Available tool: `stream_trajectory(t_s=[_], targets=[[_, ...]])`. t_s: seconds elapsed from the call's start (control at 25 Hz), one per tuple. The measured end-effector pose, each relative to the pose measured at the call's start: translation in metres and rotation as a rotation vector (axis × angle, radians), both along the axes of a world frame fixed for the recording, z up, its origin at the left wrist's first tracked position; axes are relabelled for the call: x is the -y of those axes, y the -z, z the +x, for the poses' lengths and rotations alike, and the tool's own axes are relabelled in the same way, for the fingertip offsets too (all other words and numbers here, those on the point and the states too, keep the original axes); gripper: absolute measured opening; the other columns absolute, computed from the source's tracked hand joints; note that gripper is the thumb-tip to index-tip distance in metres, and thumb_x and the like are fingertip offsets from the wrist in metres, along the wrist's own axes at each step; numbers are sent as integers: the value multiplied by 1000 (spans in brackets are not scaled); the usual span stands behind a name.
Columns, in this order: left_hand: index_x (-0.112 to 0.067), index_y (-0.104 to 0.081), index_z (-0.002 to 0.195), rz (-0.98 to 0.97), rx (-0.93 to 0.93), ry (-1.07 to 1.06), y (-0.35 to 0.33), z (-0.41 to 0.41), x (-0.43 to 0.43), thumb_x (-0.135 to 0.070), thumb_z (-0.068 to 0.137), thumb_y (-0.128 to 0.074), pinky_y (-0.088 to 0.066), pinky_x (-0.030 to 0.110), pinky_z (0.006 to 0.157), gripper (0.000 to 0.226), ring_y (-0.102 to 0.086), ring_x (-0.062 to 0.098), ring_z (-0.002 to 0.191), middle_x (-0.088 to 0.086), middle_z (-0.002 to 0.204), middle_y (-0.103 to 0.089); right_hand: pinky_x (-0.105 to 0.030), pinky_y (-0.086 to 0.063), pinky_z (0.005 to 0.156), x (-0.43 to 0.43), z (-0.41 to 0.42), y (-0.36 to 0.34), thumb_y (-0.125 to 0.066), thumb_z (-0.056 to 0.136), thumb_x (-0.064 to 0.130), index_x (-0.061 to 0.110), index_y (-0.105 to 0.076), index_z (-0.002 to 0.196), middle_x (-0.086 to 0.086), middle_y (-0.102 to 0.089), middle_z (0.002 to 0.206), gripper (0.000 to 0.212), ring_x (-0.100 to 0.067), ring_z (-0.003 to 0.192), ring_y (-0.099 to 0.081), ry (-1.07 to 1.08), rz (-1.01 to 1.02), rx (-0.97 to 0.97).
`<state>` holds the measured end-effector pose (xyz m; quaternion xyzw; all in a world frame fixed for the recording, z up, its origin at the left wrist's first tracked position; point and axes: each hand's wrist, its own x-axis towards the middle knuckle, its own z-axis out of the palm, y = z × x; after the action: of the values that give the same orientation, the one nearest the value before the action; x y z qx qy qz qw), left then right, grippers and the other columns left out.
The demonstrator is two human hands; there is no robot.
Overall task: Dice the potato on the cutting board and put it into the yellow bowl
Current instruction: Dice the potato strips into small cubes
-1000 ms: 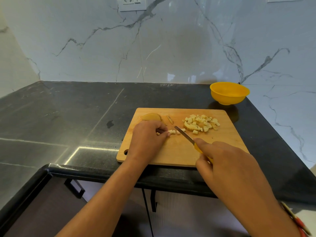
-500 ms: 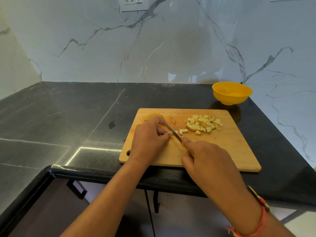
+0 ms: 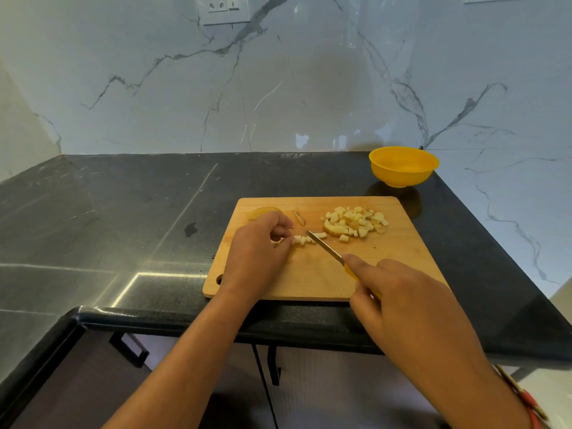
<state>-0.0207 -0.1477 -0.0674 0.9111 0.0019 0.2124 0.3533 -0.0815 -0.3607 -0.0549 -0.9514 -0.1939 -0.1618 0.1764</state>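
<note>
Dicing in progress: the left hand pinches a potato strip with curled fingers on the cutting board, while the right hand grips the yellow-handled knife, forefinger along the blade's back. The blade stands just beside the left fingertips, so a slip on the short strip could nick them or scatter pieces off the board. The yellow bowl, beyond the board's far right corner, shows no potato inside; the diced pile, an uncut potato slice and a sliver lie on the board.
</note>
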Motion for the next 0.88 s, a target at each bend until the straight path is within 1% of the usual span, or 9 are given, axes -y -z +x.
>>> stream_trajectory(t_s=[0.12,0.2,0.24,0.32,0.4,0.52,0.64,0.76,0.88], targets=[[-30,-67,114,89,-26,64,-3,0,3,-26,87,-73,-42,6,74,28,-60,-3,86,-17,94,-68,-19,-36,44,1,8,-3,-56,89,29,34,-58,133,14,-43,60,44,-7,49,-43,18,109,47],[-30,-66,121,208,-62,97,-7,5,6,-28,89,-70,-40,8,75,33,-58,-1,86,-14,103,-69,-23,-47,53,1,20,-5,-52,93,34,38,-53,138,15,-49,67,45,-7,58,-49,51,148,25],[-29,-66,123,249,-86,107,-10,7,8,-29,90,-69,-39,7,74,34,-56,0,86,-12,106,-69,-22,-48,57,1,26,-5,-50,94,36,39,-51,139,15,-50,69,45,-7,62,-50,69,174,16],[-28,-67,123,279,-133,115,-15,13,12,-30,90,-69,-36,4,70,34,-53,-1,84,-10,107,-69,-18,-42,56,2,37,-1,-48,95,36,38,-51,139,17,-47,68,45,-6,63,-49,98,235,15],[-26,-70,119,253,-128,112,-15,19,16,-33,87,-72,-36,2,68,33,-53,-1,83,-11,104,-69,-20,-44,57,4,44,1,-48,95,36,36,-52,139,16,-47,68,45,-7,63,-50,116,275,0],[-23,-74,112,186,-106,85,-12,27,27,-34,84,-75,-40,2,71,30,-59,0,86,-10,103,-72,-23,-48,58,6,46,5,-49,95,36,36,-51,139,15,-50,69,44,-7,64,-51,135,306,-31],[-22,-75,108,138,-101,53,-11,36,39,-34,82,-77,-43,6,72,29,-60,0,83,-10,99,-72,-20,-43,55,8,47,8,-49,94,35,35,-54,138,15,-48,68,44,-7,63,-50,142,338,-14],[-22,-76,105,130,-99,44,-13,42,48,-34,79,-79,-42,5,67,29,-59,0,80,-10,95,-72,-16,-38,54,10,48,10,-49,95,35,34,-53,138,16,-47,69,43,-5,63,-49,139,346,-13],[-21,-76,106,123,-113,48,-15,45,54,-34,79,-80,-44,7,67,31,-60,1,80,-9,94,-72,-16,-43,54,10,49,12,-49,95,37,34,-52,139,16,-49,70,44,-6,62,-50,136,350,-16]])
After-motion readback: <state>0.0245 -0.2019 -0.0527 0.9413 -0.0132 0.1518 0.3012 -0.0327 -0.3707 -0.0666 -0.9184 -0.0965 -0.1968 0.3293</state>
